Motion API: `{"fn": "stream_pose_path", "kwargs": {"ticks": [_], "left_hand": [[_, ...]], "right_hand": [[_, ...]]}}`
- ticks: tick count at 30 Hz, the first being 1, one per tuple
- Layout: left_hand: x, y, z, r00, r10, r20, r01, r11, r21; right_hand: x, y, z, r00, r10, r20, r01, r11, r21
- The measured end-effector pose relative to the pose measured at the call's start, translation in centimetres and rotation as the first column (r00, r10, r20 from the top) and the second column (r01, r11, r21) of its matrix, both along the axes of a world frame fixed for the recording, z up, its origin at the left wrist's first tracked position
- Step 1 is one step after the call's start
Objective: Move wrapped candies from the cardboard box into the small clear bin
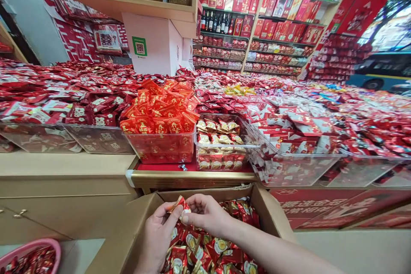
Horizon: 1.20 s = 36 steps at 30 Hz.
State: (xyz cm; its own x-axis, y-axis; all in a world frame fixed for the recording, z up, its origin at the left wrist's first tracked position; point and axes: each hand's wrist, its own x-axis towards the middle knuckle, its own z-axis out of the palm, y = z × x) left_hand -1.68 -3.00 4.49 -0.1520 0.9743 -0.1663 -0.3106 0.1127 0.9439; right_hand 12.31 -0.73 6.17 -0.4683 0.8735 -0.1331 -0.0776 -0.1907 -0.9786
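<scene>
Both my hands meet over an open cardboard box [266, 205] full of red and gold wrapped candies [218, 250]. My left hand [159, 233] and my right hand [205, 212] pinch one small red-wrapped candy [180, 205] between their fingertips, just above the box's back edge. Straight ahead on the counter stands a clear bin [221, 156] partly filled with gold-and-red candies. Beside it on the left is a clear bin [163, 147] heaped with orange-red packets.
Clear bins of red candy packets cover the whole counter [189, 177] left and right. A pink basket [35, 246] with candies sits at lower left. Shelves [257, 17] with red boxes and bottles stand behind, next to a pink box [154, 43] with a QR code.
</scene>
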Motion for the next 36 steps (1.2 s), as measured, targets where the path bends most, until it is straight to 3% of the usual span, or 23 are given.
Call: {"fn": "stream_pose_path", "kwargs": {"ticks": [8, 12, 17, 20, 22, 25, 26, 27, 29, 31, 33, 34, 36], "left_hand": [[0.8, -0.6, 1.4, 0.973, -0.061, 0.223, 0.083, 0.992, -0.090], [0.9, -0.7, 1.6, 0.979, 0.005, 0.205, 0.017, 0.994, -0.105], [0.5, -0.4, 0.6, 0.985, -0.004, 0.174, 0.032, 0.987, -0.154], [0.0, 0.0, -0.2, 0.978, 0.001, 0.210, 0.024, 0.993, -0.114], [-0.5, 0.3, -0.7, 0.968, 0.011, 0.249, 0.009, 0.997, -0.079], [-1.0, 0.7, -1.5, 0.982, 0.006, 0.188, 0.011, 0.996, -0.090], [-1.1, 0.8, -1.7, 0.989, -0.001, 0.145, 0.016, 0.995, -0.099], [-1.1, 0.8, -1.8, 0.994, -0.011, 0.106, 0.022, 0.994, -0.104], [-1.0, 0.8, -1.8, 0.999, -0.031, 0.043, 0.035, 0.993, -0.111], [-0.7, 0.8, -1.7, 0.999, -0.040, -0.001, 0.040, 0.992, -0.117], [-0.4, 0.8, -1.5, 0.998, -0.064, -0.027, 0.060, 0.992, -0.111], [-0.3, 0.8, -1.6, 0.996, -0.080, -0.034, 0.076, 0.992, -0.105], [-0.2, 0.8, -1.8, 0.992, -0.114, -0.045, 0.109, 0.990, -0.093]], "right_hand": [[0.1, 0.0, 0.9, 0.996, -0.042, -0.074, 0.035, 0.995, -0.088], [0.2, 0.4, 1.0, 0.998, -0.025, -0.059, 0.019, 0.994, -0.103], [0.6, 0.7, 0.0, 0.992, -0.004, 0.124, 0.001, 1.000, 0.027], [0.9, 0.2, 1.2, 0.961, -0.011, 0.277, -0.050, 0.975, 0.214], [1.5, 0.0, 3.8, 0.917, -0.126, 0.379, -0.076, 0.876, 0.476], [3.4, 0.9, 9.4, 0.841, -0.421, 0.338, -0.041, 0.574, 0.818], [4.2, 1.7, 11.3, 0.801, -0.522, 0.293, 0.012, 0.503, 0.864], [5.1, 2.8, 13.1, 0.735, -0.621, 0.273, 0.065, 0.465, 0.883], [6.9, 5.5, 15.8, 0.552, -0.751, 0.362, 0.080, 0.479, 0.874], [8.3, 8.2, 17.0, 0.333, -0.763, 0.554, -0.018, 0.583, 0.813], [9.1, 10.4, 17.0, 0.112, -0.685, 0.720, -0.126, 0.708, 0.694], [9.3, 11.1, 16.8, 0.030, -0.640, 0.768, -0.157, 0.756, 0.636], [9.4, 12.0, 16.2, -0.057, -0.573, 0.817, -0.184, 0.811, 0.556]]}}
